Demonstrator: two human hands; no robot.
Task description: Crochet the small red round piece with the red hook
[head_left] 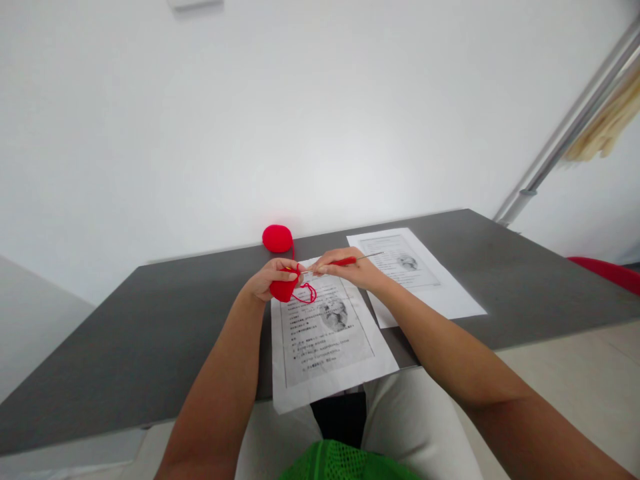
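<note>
My left hand pinches a small piece of red crochet work near its upper edge. Between the fingers of my right hand lies a crochet hook with a red grip and thin metal ends. Its left tip reaches the crochet work at my left fingertips; the exact stitch is too small to make out. A loose loop of red yarn dangles beside the piece. Behind my left hand a ball of red yarn rests on the table, its strand running down to my fingers.
A printed sheet lies under my hands and overhangs the front edge of the dark grey table. To the right is a second printed sheet. A white wall rises behind the table. Something red shows at the far right.
</note>
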